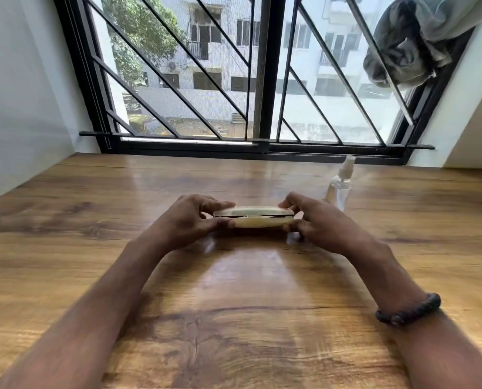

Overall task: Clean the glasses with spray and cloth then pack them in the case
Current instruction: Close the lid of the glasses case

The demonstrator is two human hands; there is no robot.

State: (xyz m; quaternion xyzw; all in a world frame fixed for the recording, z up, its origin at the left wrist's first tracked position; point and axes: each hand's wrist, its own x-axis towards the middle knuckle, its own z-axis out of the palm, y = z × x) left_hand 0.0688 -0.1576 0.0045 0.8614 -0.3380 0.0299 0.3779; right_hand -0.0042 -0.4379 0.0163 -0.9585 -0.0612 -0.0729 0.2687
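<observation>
A cream-coloured glasses case (254,217) lies on the wooden table (234,304) at its middle, lid almost down, with a thin dark gap along the seam. My left hand (190,217) grips the case's left end, fingers over the lid and thumb on the front. My right hand (317,220) grips the right end the same way. A clear spray bottle (340,186) with a white nozzle stands upright just behind my right hand. The glasses and the cloth are not visible; whatever is inside the case is hidden.
A barred window (262,80) runs along the table's far edge. A grey curtain (402,46) is bunched at the upper right. White walls flank the table on both sides. A dark bead bracelet (408,310) sits on my right wrist.
</observation>
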